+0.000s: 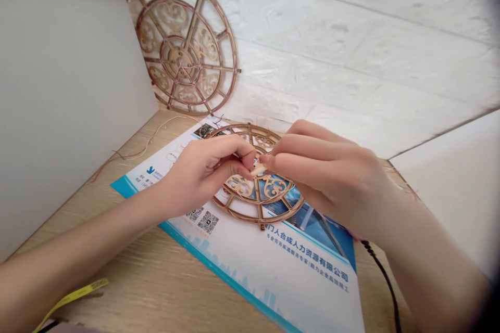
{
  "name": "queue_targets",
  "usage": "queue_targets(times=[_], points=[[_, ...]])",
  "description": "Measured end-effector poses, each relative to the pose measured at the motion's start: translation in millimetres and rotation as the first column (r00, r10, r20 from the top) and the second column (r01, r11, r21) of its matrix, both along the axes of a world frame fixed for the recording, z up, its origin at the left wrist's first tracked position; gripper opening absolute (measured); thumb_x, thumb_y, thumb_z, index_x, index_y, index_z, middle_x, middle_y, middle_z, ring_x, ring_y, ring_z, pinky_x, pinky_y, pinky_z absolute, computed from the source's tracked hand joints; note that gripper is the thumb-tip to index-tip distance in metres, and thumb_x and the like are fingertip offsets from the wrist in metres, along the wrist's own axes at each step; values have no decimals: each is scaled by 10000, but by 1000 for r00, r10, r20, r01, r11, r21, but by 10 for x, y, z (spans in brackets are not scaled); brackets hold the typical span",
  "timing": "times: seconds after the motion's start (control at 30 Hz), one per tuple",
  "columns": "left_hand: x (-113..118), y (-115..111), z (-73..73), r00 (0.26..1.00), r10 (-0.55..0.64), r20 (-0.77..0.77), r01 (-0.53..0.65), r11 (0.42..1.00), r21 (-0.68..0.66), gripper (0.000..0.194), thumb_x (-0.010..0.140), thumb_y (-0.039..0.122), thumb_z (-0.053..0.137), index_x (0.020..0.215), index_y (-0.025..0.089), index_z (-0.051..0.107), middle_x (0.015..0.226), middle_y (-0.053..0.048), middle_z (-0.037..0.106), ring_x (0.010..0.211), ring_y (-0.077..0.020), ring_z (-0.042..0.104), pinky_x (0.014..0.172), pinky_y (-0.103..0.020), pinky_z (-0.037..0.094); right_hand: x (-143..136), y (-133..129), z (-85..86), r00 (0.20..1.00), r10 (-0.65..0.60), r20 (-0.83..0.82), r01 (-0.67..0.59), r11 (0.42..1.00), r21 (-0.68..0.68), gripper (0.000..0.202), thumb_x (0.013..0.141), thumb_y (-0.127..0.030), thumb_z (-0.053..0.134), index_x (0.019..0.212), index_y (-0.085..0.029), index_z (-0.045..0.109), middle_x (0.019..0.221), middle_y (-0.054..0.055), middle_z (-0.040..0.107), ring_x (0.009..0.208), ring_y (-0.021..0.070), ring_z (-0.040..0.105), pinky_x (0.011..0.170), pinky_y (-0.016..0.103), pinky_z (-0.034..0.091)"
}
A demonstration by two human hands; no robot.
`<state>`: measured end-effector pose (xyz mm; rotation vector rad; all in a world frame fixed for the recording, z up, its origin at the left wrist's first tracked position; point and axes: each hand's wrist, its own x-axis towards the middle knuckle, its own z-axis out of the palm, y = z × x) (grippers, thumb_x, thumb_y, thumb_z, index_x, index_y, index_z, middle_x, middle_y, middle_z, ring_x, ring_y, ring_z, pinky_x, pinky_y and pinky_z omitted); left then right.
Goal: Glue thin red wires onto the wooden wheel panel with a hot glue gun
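Fingertips nearly closed, the left hand (213, 171) and right hand (332, 166) pinch around a small pale piece (258, 168) at center frame, its shape mostly hidden by the fingers. Just beneath lies a round scrollwork frame (260, 208), its upper right covered by the right hand. It rests on a printed sheet (250, 265), cut off at the bottom edge, atop the bench (156, 281).

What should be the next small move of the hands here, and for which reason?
Perhaps draw the right hand slightly aside: fingertips of both hands crowd around the small pale piece, and the right hand hides part of the lower round frame. The left hand could steady the piece meanwhile.
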<state>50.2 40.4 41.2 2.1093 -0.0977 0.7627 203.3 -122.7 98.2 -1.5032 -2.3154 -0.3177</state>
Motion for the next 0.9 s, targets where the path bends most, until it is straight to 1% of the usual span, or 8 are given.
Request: queue_targets(times=[0.13,0.27,0.33,0.4,0.5,0.7,0.8,0.9], points=[[-2,10,0,1000,7,11,-7,1000,14,253,859,26,464,828,242,592,796,43,701,715,-125,660,674,-260,545,4,8,-12,999,-8,-33,9,1000,8,229,1048,-42,490,865,-139,588,880,57,597,832,173,473,659,312,407],[7,25,-47,999,12,45,-13,1000,25,207,891,55,507,840,239,586,798,35,676,757,-129,657,695,-263,538,22,12,-15,999,-10,-42,11,1000,12,257,996,40,492,842,-154,558,859,47,587,828,173,468,652,309,394],[14,29,-72,997,8,71,-9,1000,22,164,925,86,535,884,235,591,820,35,666,761,-124,655,684,-251,540,29,10,-4,998,-8,-61,8,1000,-2,286,983,67,478,827,-167,532,852,36,578,822,167,460,662,305,394],[21,32,-83,995,-6,101,3,1000,28,150,946,95,550,950,238,597,881,30,682,789,-121,671,687,-238,558,33,10,5,997,4,-73,-5,1000,-14,294,1010,46,455,827,-175,518,855,31,575,825,161,461,676,298,402],[28,39,-72,987,-48,152,36,996,77,204,938,56,568,988,246,624,922,37,715,816,-111,690,717,-219,573,44,22,-5,998,28,-64,-27,999,17,273,1046,-10,452,837,-170,524,858,33,584,824,158,467,672,287,412],[19,34,-66,980,-67,187,41,989,142,269,927,-24,544,900,223,648,840,37,699,799,-102,676,747,-219,561,77,35,-45,998,45,-40,-42,997,59,257,1017,-1,518,811,-155,531,851,54,599,820,171,474,659,295,423],[7,11,-107,979,-51,196,27,992,123,249,947,-3,541,912,224,637,853,36,693,798,-100,677,731,-215,564,70,25,-40,996,48,-72,-44,997,66,256,1002,15,532,801,-141,556,853,65,606,818,175,488,661,305,432],[3,-10,-144,982,-31,184,31,1000,-1,179,962,68,596,996,240,631,896,42,702,796,-97,693,708,-197,581,58,21,-36,995,43,-89,-34,995,97,233,1000,5,559,819,-139,583,833,58,600,805,173,488,656,306,431]])
